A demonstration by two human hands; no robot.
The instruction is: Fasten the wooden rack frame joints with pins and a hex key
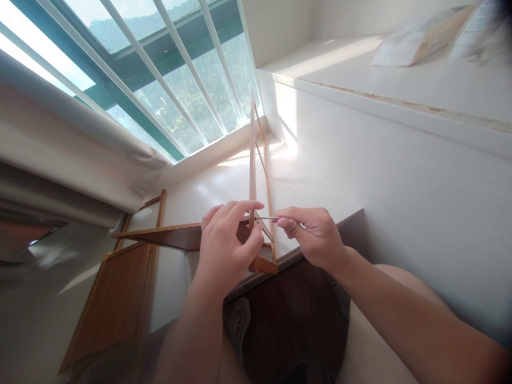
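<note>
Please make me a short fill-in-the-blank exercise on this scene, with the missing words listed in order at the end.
1. The thin metal tool is in the person's ____ hand.
2. The brown frame beside the left hand looks made of ____.
3. The bars across the window are coloured ____.
4. The curtain hangs on the ____ side of the picture.

Missing words: right; wood; white; left.

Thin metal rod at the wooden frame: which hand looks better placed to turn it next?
Probably the right hand: it pinches the thin metal rod, whose tip is at the wooden frame. The left hand has thumb and forefinger spread near that tip.
</note>
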